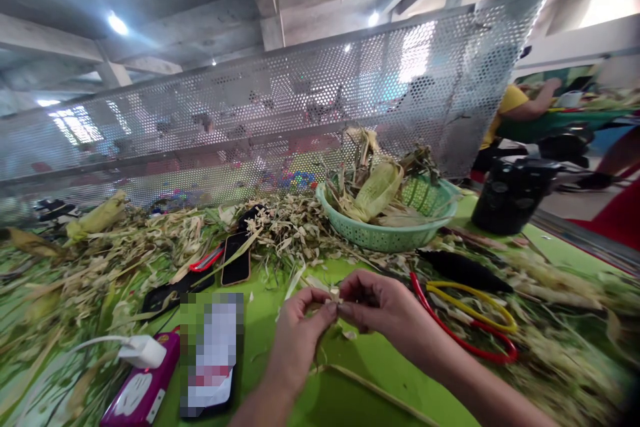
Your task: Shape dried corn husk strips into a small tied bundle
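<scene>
My left hand (300,327) and my right hand (380,303) meet at the middle of the green tabletop (350,383), fingertips pinched together. Between them is a small pale scrap (334,295) that looks like dry corn husk, partly covered by the fingers. Just below the fingertips lies another pale flake (349,334). A long thin straw-coloured strip (375,387) runs along the table beneath my wrists. To the right of my right hand lie a red loop handle (500,347) and a yellow loop handle (493,323); their tool ends cannot be made out.
A green basket (385,235) holds corn husks (380,190). Husk scraps (290,227) cover much of the table. On the left are a phone (213,353), another phone (237,259) and a purple power strip (143,387). A black container (515,197) and a person's yellow sleeve (513,101) are at right.
</scene>
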`<control>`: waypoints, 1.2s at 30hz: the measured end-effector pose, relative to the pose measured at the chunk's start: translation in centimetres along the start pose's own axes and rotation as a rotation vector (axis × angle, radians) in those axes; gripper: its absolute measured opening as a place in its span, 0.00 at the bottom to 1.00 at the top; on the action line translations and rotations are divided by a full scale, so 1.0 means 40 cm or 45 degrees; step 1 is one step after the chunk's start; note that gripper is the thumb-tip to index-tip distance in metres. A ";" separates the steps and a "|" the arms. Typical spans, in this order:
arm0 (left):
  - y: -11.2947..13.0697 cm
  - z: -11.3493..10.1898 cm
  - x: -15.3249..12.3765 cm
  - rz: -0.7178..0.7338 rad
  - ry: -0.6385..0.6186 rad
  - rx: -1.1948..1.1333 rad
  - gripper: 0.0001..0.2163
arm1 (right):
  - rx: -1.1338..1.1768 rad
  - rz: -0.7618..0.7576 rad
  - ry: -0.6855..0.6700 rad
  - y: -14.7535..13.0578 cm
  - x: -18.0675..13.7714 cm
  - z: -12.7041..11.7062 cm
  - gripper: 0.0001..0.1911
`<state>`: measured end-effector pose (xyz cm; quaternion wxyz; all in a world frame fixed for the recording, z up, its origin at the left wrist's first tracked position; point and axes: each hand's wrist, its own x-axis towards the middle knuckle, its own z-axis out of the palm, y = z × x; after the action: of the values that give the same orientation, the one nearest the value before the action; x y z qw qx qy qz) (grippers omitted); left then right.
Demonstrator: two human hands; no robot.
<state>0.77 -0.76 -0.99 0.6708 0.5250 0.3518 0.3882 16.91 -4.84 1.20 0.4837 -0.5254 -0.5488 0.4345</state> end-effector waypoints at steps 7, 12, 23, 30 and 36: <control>0.021 0.011 -0.007 0.056 0.008 0.105 0.09 | -0.149 -0.061 0.032 0.001 0.001 0.002 0.13; 0.020 0.017 -0.011 0.066 -0.019 0.123 0.11 | -0.425 -0.239 0.167 0.004 -0.003 0.013 0.05; 0.014 0.017 -0.015 0.037 -0.120 0.020 0.10 | -0.501 -0.236 0.256 0.019 -0.008 0.026 0.07; 0.022 0.017 -0.017 0.078 -0.007 0.013 0.10 | -0.218 -0.182 0.115 0.005 -0.001 0.022 0.09; 0.020 0.021 -0.017 0.099 -0.005 0.016 0.11 | -0.115 -0.133 0.175 0.011 0.001 0.023 0.11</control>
<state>1.06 -1.61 0.01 0.6527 0.5431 0.3321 0.4107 16.06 -4.72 0.64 0.5182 -0.5459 -0.5598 0.3465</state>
